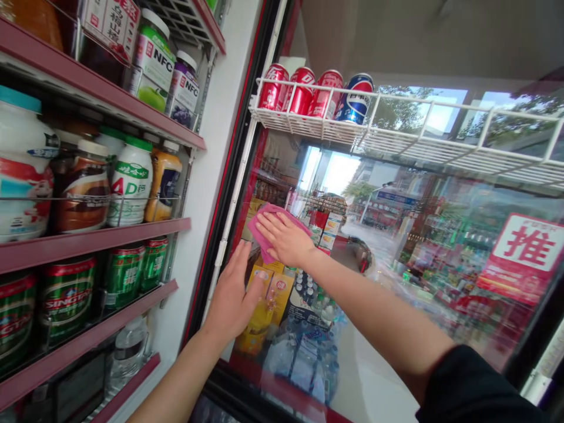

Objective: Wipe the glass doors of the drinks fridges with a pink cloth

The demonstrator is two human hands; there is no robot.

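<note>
A pink cloth (304, 231) lies flat against the inner face of a glass door (388, 235). My right hand (282, 235) presses on it with the fingers stretched out, the palm over the cloth. Just below and to the left, my left hand (235, 294) is spread near the door's edge, its thumb apart from the fingers. Nothing shows in that hand, and I cannot tell whether its fingertips touch the glass. Part of the cloth is hidden under my right hand.
A white wire rack (396, 132) on the door carries several cans (302, 91). To the left, the fridge shelves (88, 238) hold bottles (132, 182) and green beer cans (68, 299). A red and white sticker (524, 255) is on the glass at right, among reflections.
</note>
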